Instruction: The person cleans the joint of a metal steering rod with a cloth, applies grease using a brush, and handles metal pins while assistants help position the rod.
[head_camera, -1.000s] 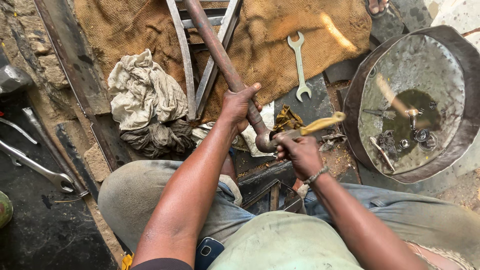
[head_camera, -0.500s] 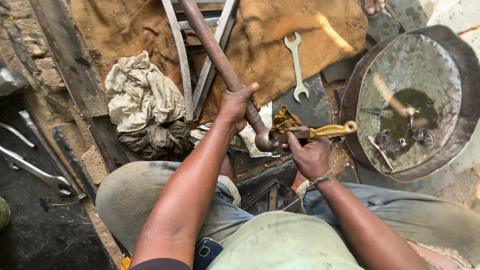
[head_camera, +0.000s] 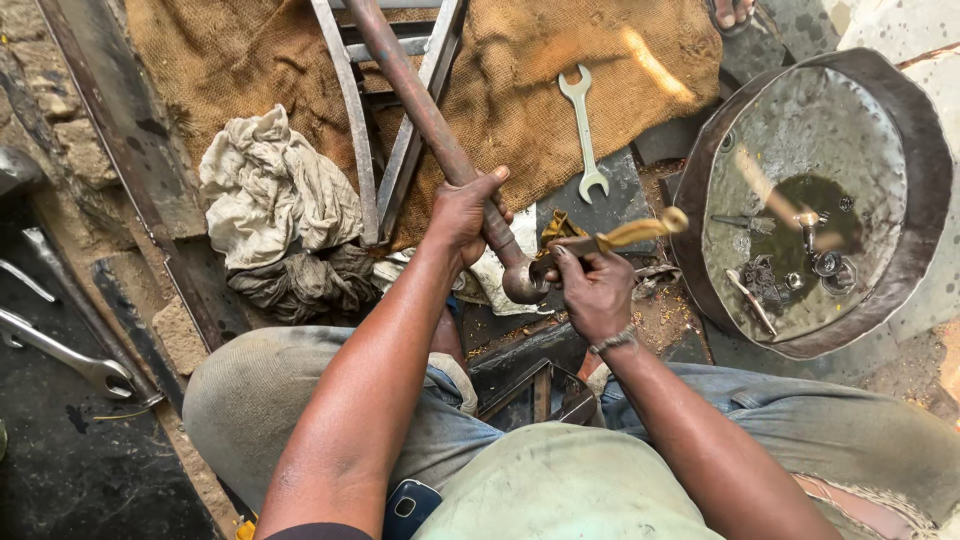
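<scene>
My left hand (head_camera: 462, 215) grips a long rusty metal rod (head_camera: 420, 105) that runs up and away from me and ends in a curved eye (head_camera: 522, 285) just below my fingers. My right hand (head_camera: 594, 290) holds a yellowish tool (head_camera: 635, 232) by its handle, with its dark end at the rod's eye. The tool's far end is blurred with motion. Both hands work above my knees, over a patch of dirty ground and cloth.
A crumpled dirty rag (head_camera: 280, 215) lies at the left on burlap sacking (head_camera: 540, 70). An open-ended spanner (head_camera: 584, 130) rests on the sacking. A round metal basin (head_camera: 815, 200) with oily liquid and small parts stands at the right. More spanners (head_camera: 70, 355) lie at the far left.
My right hand has swung the yellowish tool's outer end upward and a little to the right. The left hand keeps its hold on the rod.
</scene>
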